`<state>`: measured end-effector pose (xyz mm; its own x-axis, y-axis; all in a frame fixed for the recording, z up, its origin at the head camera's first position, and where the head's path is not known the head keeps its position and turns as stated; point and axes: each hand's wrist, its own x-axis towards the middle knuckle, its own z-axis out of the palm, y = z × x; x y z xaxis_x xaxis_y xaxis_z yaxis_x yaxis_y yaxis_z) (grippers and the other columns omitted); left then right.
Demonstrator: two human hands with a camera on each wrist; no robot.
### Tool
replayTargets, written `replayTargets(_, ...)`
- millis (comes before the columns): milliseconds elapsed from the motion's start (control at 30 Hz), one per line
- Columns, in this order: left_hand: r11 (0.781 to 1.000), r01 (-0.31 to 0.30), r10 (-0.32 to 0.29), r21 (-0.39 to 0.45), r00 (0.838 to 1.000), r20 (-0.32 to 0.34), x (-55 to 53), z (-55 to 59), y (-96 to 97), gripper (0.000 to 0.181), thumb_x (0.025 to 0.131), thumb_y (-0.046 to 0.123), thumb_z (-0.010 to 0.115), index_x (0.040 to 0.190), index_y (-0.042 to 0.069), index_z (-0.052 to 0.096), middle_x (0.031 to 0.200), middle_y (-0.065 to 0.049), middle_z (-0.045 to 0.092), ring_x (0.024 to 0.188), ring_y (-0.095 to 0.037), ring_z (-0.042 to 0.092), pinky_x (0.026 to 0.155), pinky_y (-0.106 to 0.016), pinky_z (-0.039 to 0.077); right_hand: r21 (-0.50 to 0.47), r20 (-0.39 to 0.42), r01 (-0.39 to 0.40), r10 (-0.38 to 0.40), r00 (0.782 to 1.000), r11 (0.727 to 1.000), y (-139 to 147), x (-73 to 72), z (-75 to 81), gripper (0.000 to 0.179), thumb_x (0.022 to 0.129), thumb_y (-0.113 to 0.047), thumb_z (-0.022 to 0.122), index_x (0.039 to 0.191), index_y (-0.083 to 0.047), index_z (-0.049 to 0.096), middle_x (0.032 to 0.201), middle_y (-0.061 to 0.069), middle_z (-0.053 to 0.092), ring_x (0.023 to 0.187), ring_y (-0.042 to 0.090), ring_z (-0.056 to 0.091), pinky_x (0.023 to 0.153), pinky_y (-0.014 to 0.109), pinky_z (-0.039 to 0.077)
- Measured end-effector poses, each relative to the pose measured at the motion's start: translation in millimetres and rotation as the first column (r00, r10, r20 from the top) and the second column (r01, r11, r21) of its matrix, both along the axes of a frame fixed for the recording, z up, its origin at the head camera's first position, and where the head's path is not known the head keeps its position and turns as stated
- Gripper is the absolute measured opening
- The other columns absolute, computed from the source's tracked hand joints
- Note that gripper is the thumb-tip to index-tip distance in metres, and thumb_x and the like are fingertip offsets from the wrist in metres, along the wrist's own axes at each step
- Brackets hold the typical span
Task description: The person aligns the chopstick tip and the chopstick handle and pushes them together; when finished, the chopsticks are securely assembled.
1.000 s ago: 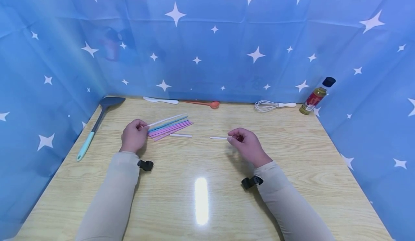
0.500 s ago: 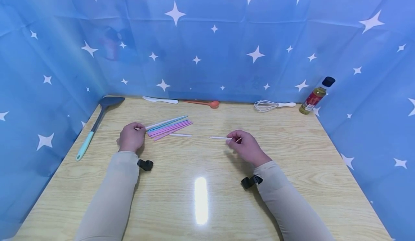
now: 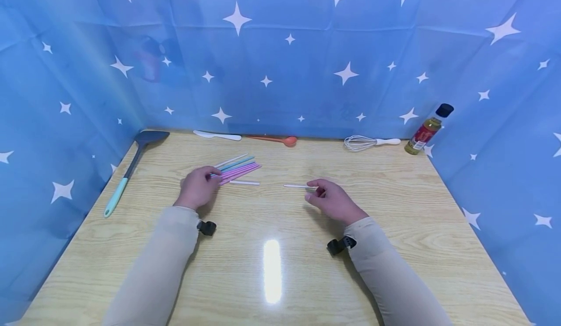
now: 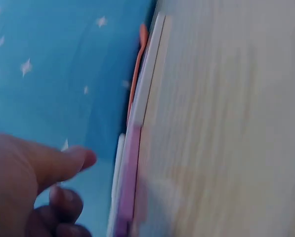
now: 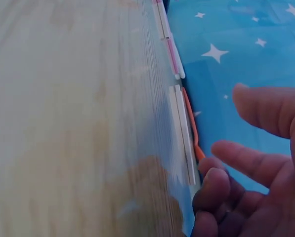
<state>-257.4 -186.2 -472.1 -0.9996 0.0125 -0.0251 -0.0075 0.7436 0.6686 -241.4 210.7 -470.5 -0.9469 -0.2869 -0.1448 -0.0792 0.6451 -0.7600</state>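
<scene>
Pink, purple, blue and white straws [image 3: 241,170] lie side by side in a slanted row left of centre. Over their near left ends is my left hand [image 3: 199,188], fingers loosely bent and holding nothing. In the left wrist view its thumb and fingers [image 4: 70,163] are apart from the pink straw [image 4: 131,177]. A short white straw [image 3: 245,183] lies at the right of the row. Farther right, a second white straw [image 3: 294,186] lies by my right hand [image 3: 334,201], whose thumb and fingers are spread in the right wrist view, with nothing between them.
Along the back edge lie a white knife [image 3: 216,135], an orange spoon [image 3: 289,141] and a whisk [image 3: 370,143]. A bottle [image 3: 424,133] stands at the back right. A dark spatula [image 3: 133,163] with a mint handle lies at the left edge. A starry blue curtain [image 3: 280,97] surrounds the table.
My left hand has lowered a long white straw next to the blue ones, let go and moved right over the row. My right hand's fingers have loosened from the white straw.
</scene>
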Motion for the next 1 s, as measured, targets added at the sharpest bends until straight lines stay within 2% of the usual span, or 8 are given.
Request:
replayTargets(67, 0.997, 0.077, -0.077, -0.023, 0.997, 0.005, 2.0, 0.4, 8.5, 0.030, 0.109, 0.027, 0.057, 0.133, 0.016, 0.072, 0.091, -0.007, 0.067, 0.083, -0.027, 0.059, 0.095, -0.056, 0.038, 0.020, 0.015, -0.034, 0.034, 0.999, 0.999, 1, -0.8, -0.8, 0.054, 0.104, -0.032, 0.068, 0.152, -0.011, 0.055, 0.109, 0.010, 0.063, 0.091, 0.023, 0.057, 0.077, 0.037, 0.048)
replayTargets(167, 0.984, 0.160, -0.159, -0.077, 0.987, 0.017, 4.3, -1.1, 16.5, 0.030, 0.108, 0.027, 0.060, 0.135, 0.019, 0.071, 0.094, -0.005, 0.069, 0.085, -0.025, 0.059, 0.095, -0.054, 0.038, 0.034, 0.048, -0.075, 0.073, 0.996, 0.997, 2, -1.0, -1.1, 0.062, 0.104, -0.032, 0.068, 0.159, -0.013, 0.046, 0.107, 0.009, 0.061, 0.088, 0.023, 0.054, 0.075, 0.037, 0.046)
replayTargets(333, 0.963, 0.226, -0.221, -0.148, 0.974, 0.050, 6.8, -2.4, 21.6, 0.034, 0.107, 0.024, 0.060, 0.141, 0.021, 0.069, 0.093, -0.002, 0.068, 0.081, -0.021, 0.057, 0.090, -0.051, 0.036, 0.059, 0.076, -0.119, 0.114, 0.990, 0.991, 2, -0.2, -0.1, 0.070, 0.105, -0.034, 0.067, 0.164, -0.012, 0.037, 0.106, 0.008, 0.056, 0.086, 0.022, 0.050, 0.074, 0.037, 0.043)
replayTargets(500, 0.956, 0.237, -0.233, -0.171, 0.972, 0.044, 8.6, -0.9, 24.9, 0.034, 0.106, 0.022, 0.061, 0.139, 0.019, 0.070, 0.088, 0.000, 0.067, 0.082, -0.020, 0.057, 0.091, -0.056, 0.037, 0.086, 0.082, -0.150, 0.143, 0.986, 0.985, 2, -0.6, 1.4, 0.073, 0.105, -0.035, 0.066, 0.164, -0.005, 0.034, 0.098, 0.008, 0.052, 0.078, 0.021, 0.047, 0.070, 0.036, 0.040)
replayTargets(633, 0.959, 0.237, -0.233, -0.156, 0.972, 0.043, 9.8, -0.3, 26.9, 0.031, 0.105, 0.022, 0.064, 0.134, 0.019, 0.072, 0.083, 0.001, 0.064, 0.079, -0.020, 0.055, 0.094, -0.057, 0.035, 0.089, 0.080, -0.149, 0.142, 0.987, 0.985, 1, 0.2, 2.9, 0.070, 0.105, -0.033, 0.066, 0.160, -0.001, 0.039, 0.097, 0.008, 0.052, 0.077, 0.021, 0.047, 0.071, 0.036, 0.040)
replayTargets(833, 0.961, 0.246, -0.241, -0.130, 0.969, 0.050, 8.9, -1.2, 28.6, 0.020, 0.103, 0.021, 0.067, 0.121, 0.019, 0.074, 0.078, 0.001, 0.061, 0.071, -0.020, 0.052, 0.094, -0.058, 0.033, 0.063, 0.079, -0.094, 0.089, 0.993, 0.994, -1, 1.3, 2.0, 0.052, 0.103, -0.029, 0.069, 0.147, -0.005, 0.057, 0.107, 0.008, 0.057, 0.091, 0.022, 0.052, 0.079, 0.036, 0.044)
replayTargets(1000, 0.963, 0.237, -0.228, -0.126, 0.970, 0.083, 9.0, -0.2, 30.7, 0.007, 0.100, 0.020, 0.071, 0.107, 0.019, 0.071, 0.077, 0.002, 0.062, 0.071, -0.021, 0.053, 0.100, -0.062, 0.030, 0.043, 0.063, -0.087, 0.084, 0.994, 0.995, -2, 0.5, -1.1, 0.034, 0.101, -0.024, 0.071, 0.130, -0.007, 0.066, 0.101, 0.007, 0.057, 0.087, 0.022, 0.053, 0.076, 0.036, 0.045)
